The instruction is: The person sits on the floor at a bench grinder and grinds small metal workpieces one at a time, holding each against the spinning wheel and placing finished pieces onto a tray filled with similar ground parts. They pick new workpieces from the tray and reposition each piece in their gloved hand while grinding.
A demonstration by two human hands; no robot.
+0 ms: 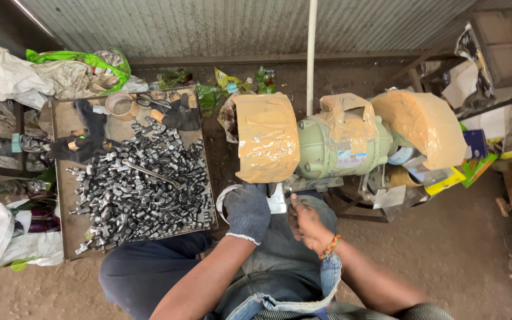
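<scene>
I sit on the ground in front of a pale green bench grinder (pixel 342 145) whose wheel guards are wrapped in tan tape (pixel 266 137). My left hand (pixel 248 210), in a grey knit glove, is just below the left guard, fingers curled around something I cannot make out. Beside it my bare right hand (pixel 307 222), with a beaded band at the wrist, is closed near the grinder's base. Whatever it may pinch is hidden. A piece of grey cloth (pixel 280 255) lies over my lap.
A low metal tray (pixel 63 237) at my left holds several small grey metal parts (pixel 140 189), black gloves (pixel 90 133) and a small bowl (pixel 120 104). Plastic bags and rags lie at the left; cartons and wooden crates at the right. A white pole (pixel 311 53) stands behind the grinder.
</scene>
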